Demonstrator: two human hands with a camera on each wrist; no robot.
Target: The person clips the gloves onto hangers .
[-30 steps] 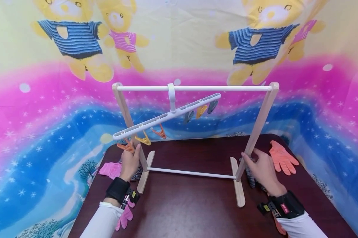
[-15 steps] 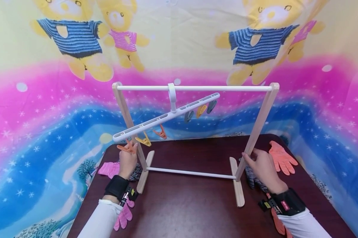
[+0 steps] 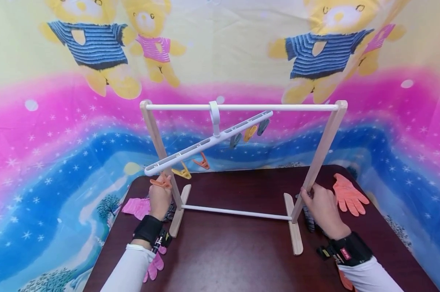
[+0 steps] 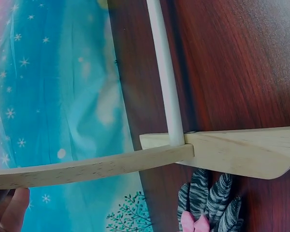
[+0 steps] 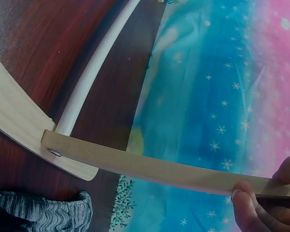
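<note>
Left hand [image 3: 160, 199] grips rack [image 3: 154, 134] at its left upright; right hand [image 3: 326, 211] grips the right one. Seemingly done: rack upright, toward back edge of tabletop [image 3: 238, 247]; hanger [image 3: 209, 142] hooked over top bar [image 3: 278, 108], slanted. Still undone: clips [image 3: 203, 162] bare; pink glove [image 3: 137, 207] lies by left edge, orange glove [image 3: 350, 196] near back right corner. Versus half a second ago: both grips unchanged, hanger's far end shows closer to the bar
</note>
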